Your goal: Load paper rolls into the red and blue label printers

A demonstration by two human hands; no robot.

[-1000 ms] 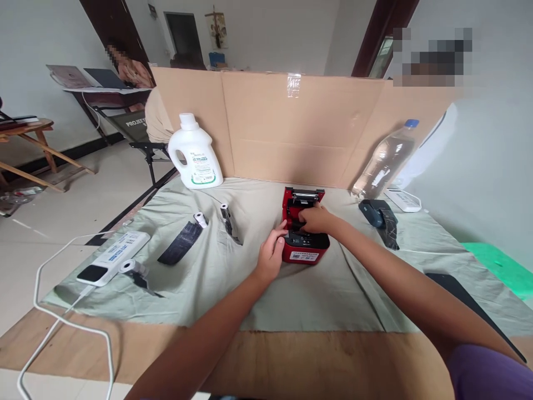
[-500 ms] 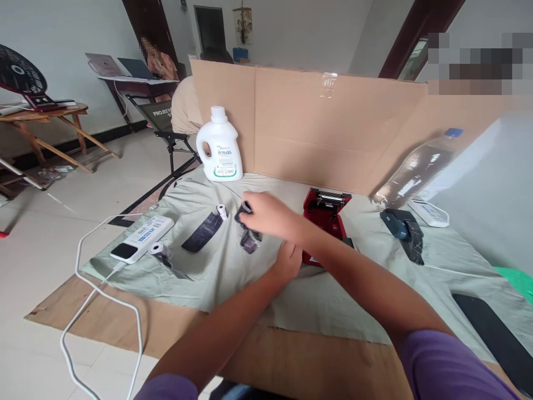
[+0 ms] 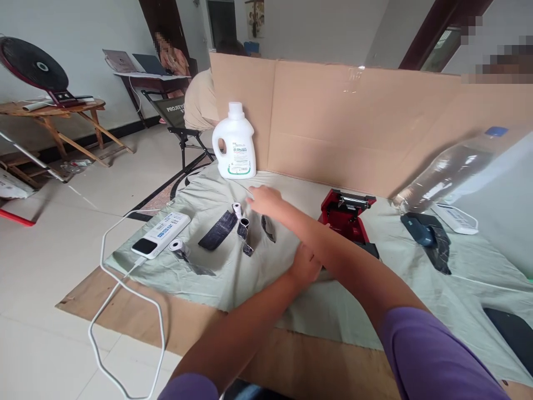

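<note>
My right hand [image 3: 265, 200] is over the cloth, thumb and forefinger slightly apart, with nothing visible between them. A dark strip [image 3: 268, 228] is just below it; whether they touch is unclear. Left of that strip a small roll with dark paper [image 3: 244, 228] stands on the cloth. Beside it are a white roll [image 3: 237, 209] with a wide dark strip [image 3: 217, 230], and farther left another white roll [image 3: 176, 245] with a loose tail. My left hand [image 3: 307, 264] grips the near left side of the open red device [image 3: 347, 222], partly behind my right forearm.
A white jug [image 3: 235, 144] stands before a cardboard screen [image 3: 316, 122]. A white power bank [image 3: 161, 236] with a cable lies left. Rightward are a clear bottle [image 3: 449, 172], a dark mouse [image 3: 420, 230] and a black phone [image 3: 510, 336]. A person sits in the background.
The dark-papered roll formerly under my right hand now stands free on the cloth, and that hand has lifted off it. The view has shifted left. My left hand stays at the red device.
</note>
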